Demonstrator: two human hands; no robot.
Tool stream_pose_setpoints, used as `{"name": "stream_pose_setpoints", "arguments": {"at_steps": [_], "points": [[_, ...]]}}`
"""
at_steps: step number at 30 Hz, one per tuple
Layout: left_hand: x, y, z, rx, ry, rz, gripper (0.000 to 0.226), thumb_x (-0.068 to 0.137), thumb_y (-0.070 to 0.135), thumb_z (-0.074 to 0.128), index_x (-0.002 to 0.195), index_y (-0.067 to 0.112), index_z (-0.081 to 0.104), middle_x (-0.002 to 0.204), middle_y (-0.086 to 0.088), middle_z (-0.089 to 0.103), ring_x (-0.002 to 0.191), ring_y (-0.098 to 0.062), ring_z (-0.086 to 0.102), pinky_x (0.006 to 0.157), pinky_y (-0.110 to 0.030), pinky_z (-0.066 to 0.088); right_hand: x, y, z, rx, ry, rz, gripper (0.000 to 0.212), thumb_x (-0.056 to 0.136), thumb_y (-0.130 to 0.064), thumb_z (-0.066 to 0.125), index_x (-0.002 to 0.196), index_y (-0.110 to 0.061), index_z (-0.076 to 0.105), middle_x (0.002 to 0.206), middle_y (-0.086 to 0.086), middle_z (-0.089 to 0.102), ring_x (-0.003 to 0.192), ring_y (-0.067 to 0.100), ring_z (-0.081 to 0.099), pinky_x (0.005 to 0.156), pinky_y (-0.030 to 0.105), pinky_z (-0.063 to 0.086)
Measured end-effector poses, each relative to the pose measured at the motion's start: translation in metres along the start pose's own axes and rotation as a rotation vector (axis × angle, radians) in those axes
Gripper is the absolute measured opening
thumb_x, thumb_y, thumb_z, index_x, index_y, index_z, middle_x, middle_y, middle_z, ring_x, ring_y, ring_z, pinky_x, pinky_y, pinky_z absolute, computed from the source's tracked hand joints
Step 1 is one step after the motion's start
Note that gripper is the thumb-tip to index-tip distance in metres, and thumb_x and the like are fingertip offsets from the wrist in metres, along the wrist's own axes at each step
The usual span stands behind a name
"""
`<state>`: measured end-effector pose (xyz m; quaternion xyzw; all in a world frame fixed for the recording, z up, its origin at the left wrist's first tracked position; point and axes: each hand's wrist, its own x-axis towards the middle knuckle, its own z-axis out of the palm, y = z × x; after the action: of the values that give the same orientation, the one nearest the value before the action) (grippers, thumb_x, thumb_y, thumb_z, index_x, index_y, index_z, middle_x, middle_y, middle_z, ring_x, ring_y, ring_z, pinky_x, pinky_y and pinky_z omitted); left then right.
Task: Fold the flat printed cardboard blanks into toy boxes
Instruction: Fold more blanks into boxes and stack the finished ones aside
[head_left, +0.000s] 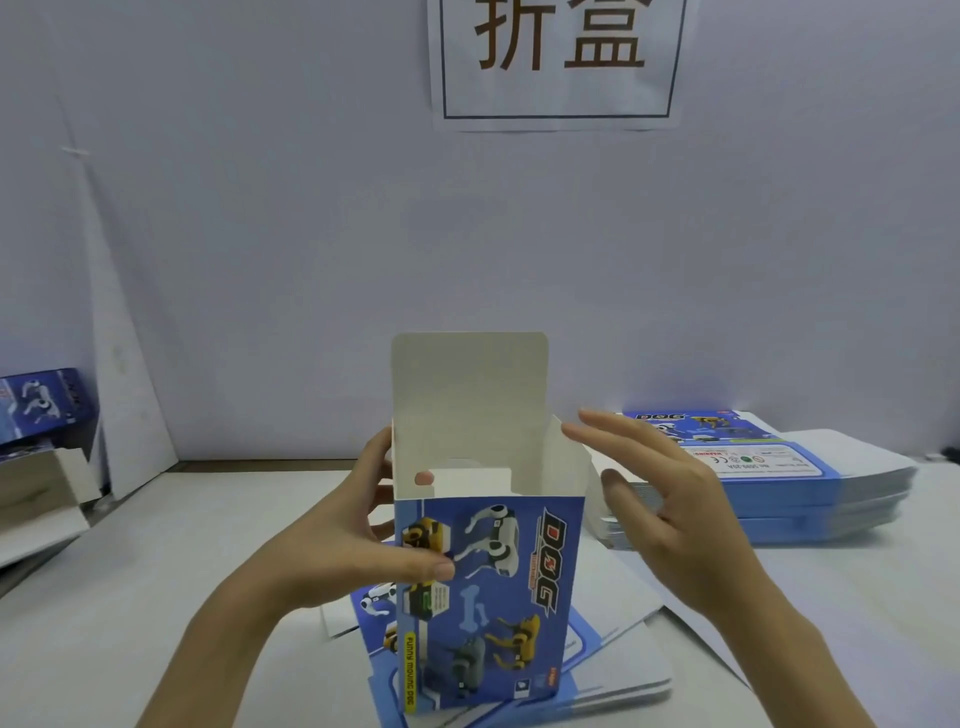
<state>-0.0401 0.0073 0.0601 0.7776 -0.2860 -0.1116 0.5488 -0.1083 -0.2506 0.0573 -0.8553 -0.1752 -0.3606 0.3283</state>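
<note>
– Two hands at work: what are they doing?
– The left hand (332, 540) grips the upright blue printed cardboard box (498, 587), thumb on its front. The right hand (670, 499) holds nothing, its fingers straight just beside the raised side flap.
– Where is the box?
– Above loose flat printed blanks (613, 654) on the white table (156, 571). A tall stack of blue-edged blanks (810, 499) lies further back on the right.

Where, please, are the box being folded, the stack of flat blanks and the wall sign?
box being folded (488, 587): head view, blue printed front panel.
stack of flat blanks (769, 457): head view, top sheet's printed face.
wall sign (558, 98): head view, bare white paper below the characters.
</note>
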Motion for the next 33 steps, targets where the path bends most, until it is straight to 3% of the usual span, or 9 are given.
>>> {"name": "stream_pose_setpoints", "arguments": {"at_steps": [3,7,11,14,19,23,27,30,33], "points": [[0.000,0.000,0.000,0.001,-0.013,0.000,0.115,0.057,0.020,0.084,0.143,0.049,0.012,0.136,0.009,0.048,0.123,-0.014,0.053,0.098,-0.044,0.051,0.001,0.007,0.002,-0.146,0.084,-0.069,0.054,0.084,0.003,0.067,0.122,-0.033,0.054,0.123,-0.011,0.056,0.113,-0.005,0.048,0.095,-0.003,0.030],[0.000,-0.001,-0.003,0.005,-0.029,-0.002,0.110,0.062,0.018,0.087,0.138,0.051,0.015,0.134,0.009,0.048,0.120,-0.010,0.054,0.098,-0.037,0.051,0.001,0.010,0.000,-0.128,0.156,-0.112,0.040,0.079,-0.017,0.065,0.118,-0.027,0.061,0.114,-0.004,0.063,0.103,0.006,0.057,0.091,0.005,0.040],[0.001,-0.006,-0.005,0.017,-0.048,0.006,0.106,0.061,0.022,0.089,0.131,0.056,0.017,0.131,0.013,0.049,0.116,-0.003,0.055,0.094,-0.028,0.053,-0.002,0.019,0.002,-0.231,0.210,-0.135,0.023,0.072,-0.004,0.073,0.095,-0.010,0.075,0.098,0.008,0.067,0.089,0.020,0.063,0.077,0.020,0.047],[0.001,-0.010,-0.004,0.008,-0.037,0.016,0.105,0.059,0.025,0.084,0.133,0.055,0.016,0.129,0.016,0.051,0.119,-0.009,0.055,0.095,-0.033,0.053,-0.012,0.018,0.019,-0.149,0.257,-0.090,0.013,0.073,-0.006,0.072,0.084,-0.003,0.075,0.086,0.008,0.067,0.079,0.011,0.060,0.065,0.020,0.048],[0.003,-0.012,-0.002,-0.037,-0.055,0.021,0.095,0.062,0.024,0.080,0.129,0.054,0.020,0.105,0.035,0.058,0.109,0.005,0.058,0.071,-0.021,0.057,-0.031,0.007,0.041,0.151,0.128,0.142,0.035,0.084,0.000,0.066,0.102,-0.029,0.071,0.088,0.001,0.065,0.087,0.009,0.059,0.063,0.016,0.052],[0.004,-0.015,-0.004,-0.047,-0.058,0.021,0.095,0.062,0.024,0.081,0.126,0.059,0.020,0.105,0.036,0.057,0.109,0.006,0.057,0.071,-0.020,0.056,-0.027,0.004,0.022,0.289,0.093,0.301,0.056,0.090,0.012,0.051,0.107,-0.040,0.064,0.106,-0.011,0.066,0.099,-0.007,0.057,0.074,0.005,0.045],[0.005,-0.015,-0.005,-0.032,-0.076,0.025,0.096,0.063,0.025,0.081,0.127,0.060,0.019,0.107,0.036,0.057,0.111,0.007,0.056,0.072,-0.018,0.055,-0.014,0.001,0.000,0.214,0.104,0.248,0.042,0.092,-0.025,0.045,0.130,-0.039,0.054,0.129,-0.029,0.056,0.121,-0.015,0.044,0.091,0.000,0.034],[0.004,-0.018,-0.006,-0.046,-0.075,0.012,0.095,0.062,0.025,0.081,0.126,0.059,0.020,0.105,0.037,0.058,0.110,0.007,0.057,0.070,-0.019,0.056,-0.017,-0.002,0.005,0.207,-0.047,0.235,0.047,0.090,-0.038,0.042,0.136,-0.040,0.047,0.140,-0.027,0.047,0.133,-0.010,0.035,0.108,0.015,0.030],[0.006,-0.017,-0.004,-0.034,-0.054,0.019,0.096,0.058,0.029,0.083,0.124,0.061,0.021,0.105,0.035,0.058,0.108,0.005,0.058,0.069,-0.020,0.056,-0.031,-0.011,0.026,0.458,-0.094,0.278,0.044,0.091,-0.034,0.042,0.134,-0.041,0.048,0.133,-0.031,0.052,0.127,-0.011,0.042,0.098,0.010,0.039]]}}
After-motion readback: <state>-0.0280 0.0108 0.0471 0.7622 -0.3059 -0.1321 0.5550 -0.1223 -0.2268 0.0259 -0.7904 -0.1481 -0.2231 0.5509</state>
